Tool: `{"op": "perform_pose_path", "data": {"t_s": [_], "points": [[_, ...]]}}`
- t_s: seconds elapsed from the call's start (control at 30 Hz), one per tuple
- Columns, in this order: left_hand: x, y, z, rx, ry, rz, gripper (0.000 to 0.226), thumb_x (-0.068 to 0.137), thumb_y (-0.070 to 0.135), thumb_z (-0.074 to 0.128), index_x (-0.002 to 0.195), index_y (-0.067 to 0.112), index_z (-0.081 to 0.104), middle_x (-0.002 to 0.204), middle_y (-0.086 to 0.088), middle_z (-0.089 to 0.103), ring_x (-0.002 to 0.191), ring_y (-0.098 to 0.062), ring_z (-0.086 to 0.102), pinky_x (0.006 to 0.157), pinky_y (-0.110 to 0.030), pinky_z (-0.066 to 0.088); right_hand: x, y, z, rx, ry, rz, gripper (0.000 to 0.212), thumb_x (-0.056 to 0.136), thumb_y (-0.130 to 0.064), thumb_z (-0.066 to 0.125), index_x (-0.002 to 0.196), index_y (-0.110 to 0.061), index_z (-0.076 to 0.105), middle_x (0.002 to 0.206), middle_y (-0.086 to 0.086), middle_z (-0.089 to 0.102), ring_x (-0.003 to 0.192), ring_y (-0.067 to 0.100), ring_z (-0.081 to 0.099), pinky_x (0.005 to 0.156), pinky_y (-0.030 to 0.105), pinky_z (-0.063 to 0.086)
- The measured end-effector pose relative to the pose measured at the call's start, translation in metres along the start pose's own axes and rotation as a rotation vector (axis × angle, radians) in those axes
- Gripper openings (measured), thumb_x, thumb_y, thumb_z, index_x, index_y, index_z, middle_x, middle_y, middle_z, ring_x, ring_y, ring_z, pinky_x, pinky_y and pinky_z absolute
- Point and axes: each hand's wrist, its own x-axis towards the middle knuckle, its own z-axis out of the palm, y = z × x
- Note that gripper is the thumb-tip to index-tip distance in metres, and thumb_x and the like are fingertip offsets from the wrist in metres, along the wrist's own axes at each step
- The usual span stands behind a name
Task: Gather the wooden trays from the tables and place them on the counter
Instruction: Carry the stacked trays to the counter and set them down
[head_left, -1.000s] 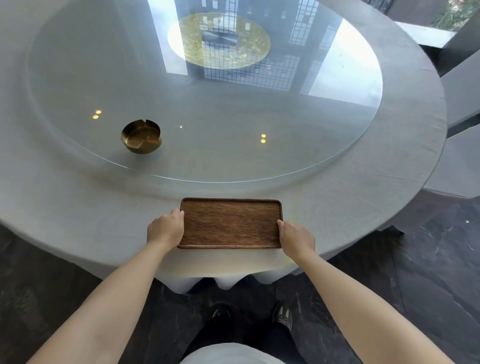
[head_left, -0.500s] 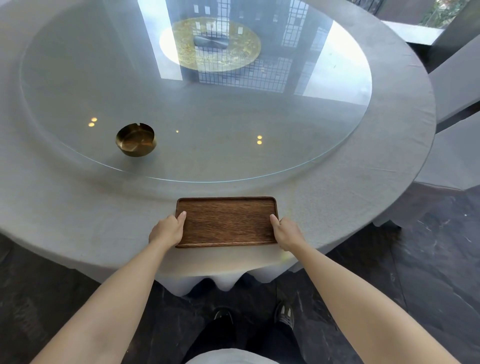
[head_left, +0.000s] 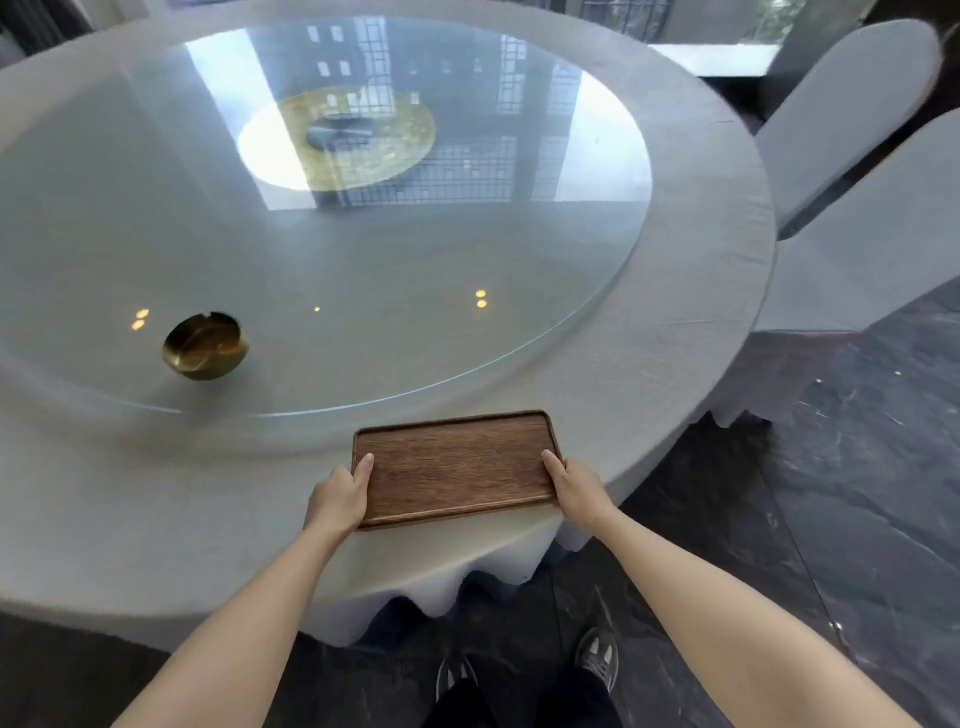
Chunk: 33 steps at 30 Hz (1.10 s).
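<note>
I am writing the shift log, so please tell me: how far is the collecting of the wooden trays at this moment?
Done: nothing can be confirmed; no counter or gathered trays are in view. In hand: the left hand and right hand each have a grip on one short end of the dark rectangular wooden tray at the near edge of the round cloth-covered table. Left: carrying it to the counter.

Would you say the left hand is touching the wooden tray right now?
Touching. The head view shows the left hand wrapped over the short left edge of the wooden tray, its thumb lying on the tray's top surface.
</note>
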Motion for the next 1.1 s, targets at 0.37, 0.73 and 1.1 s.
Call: {"op": "perform_pose_path", "data": {"t_s": [0.37,0.73,1.1], "points": [[-0.024,0.206,0.077,-0.022,-0.128,0.279,0.049,0.09,0.052,0.04,0.068,0.009,0.047,0.097,-0.022,0.064,0.078,-0.029,0.051,0.066,-0.033,0.035,-0.005,0.071,-0.184,0.168,0.334,0.08,0.041,0.093,-0.049,0.034,0.066,-0.019,0.045,0.069,0.002,0.054,0.066,0.02,0.053,0.064,0.035,0.044],[-0.095,0.477,0.186,-0.056,-0.167,0.622,0.053,0.089,0.049,0.047,0.052,0.011,0.045,0.08,-0.027,0.065,0.085,-0.04,0.064,0.076,-0.041,0.049,-0.006,0.161,-0.433,0.238,0.681,0.096,0.053,0.095,-0.043,0.036,0.098,0.005,0.06,0.11,0.026,0.062,0.104,0.037,0.056,0.086,0.039,0.042],[-0.126,0.71,0.312,-0.054,-0.261,0.838,0.053,0.088,0.047,0.051,0.05,0.012,0.039,0.051,-0.006,0.048,0.062,-0.03,0.053,0.05,-0.032,0.036,0.034,0.252,-0.629,0.309,0.895,0.202,0.05,0.094,-0.047,0.037,0.089,-0.001,0.058,0.105,0.023,0.062,0.1,0.035,0.056,0.075,0.033,0.035]]}}
